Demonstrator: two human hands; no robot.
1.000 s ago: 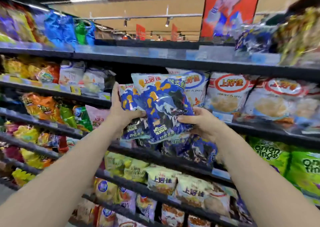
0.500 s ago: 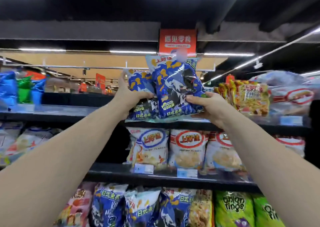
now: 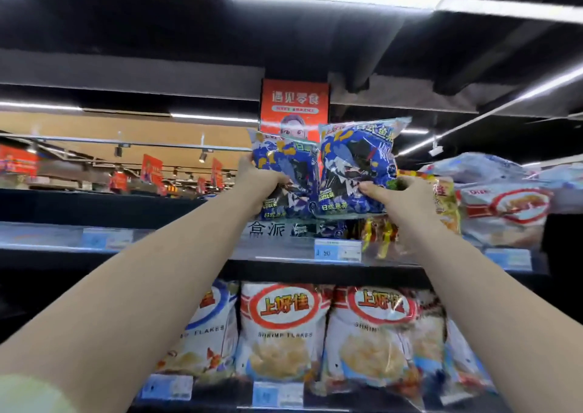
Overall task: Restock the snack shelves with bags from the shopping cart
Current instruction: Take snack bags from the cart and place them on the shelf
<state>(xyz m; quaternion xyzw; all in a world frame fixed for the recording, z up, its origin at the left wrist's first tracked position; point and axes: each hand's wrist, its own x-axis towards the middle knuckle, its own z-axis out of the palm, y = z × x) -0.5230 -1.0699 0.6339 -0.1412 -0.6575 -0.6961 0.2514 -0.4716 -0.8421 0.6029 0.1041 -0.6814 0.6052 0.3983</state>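
Supermarket shelving is seen under a dark ceiling, with an orange sign (image 3: 293, 103) hung at 12 o'clock. The top shelf (image 3: 126, 239) runs from 9 o'clock across the view. Just above its front rail, near the centre, two bags are held upright side by side and touching. The left blue bag (image 3: 285, 173) is gripped at its left edge by the left hand (image 3: 262, 181), thumb on the front. The right blue bag (image 3: 356, 166) is pinched at its lower right by the right hand (image 3: 400, 198). Whether either bag rests on the shelf cannot be told. At 3 o'clock of that hand a yellow bag (image 3: 443, 201) is stood, then white bags (image 3: 504, 211). At 6 o'clock, shrimp flakes bags (image 3: 280, 334) are lined up on the shelf below.
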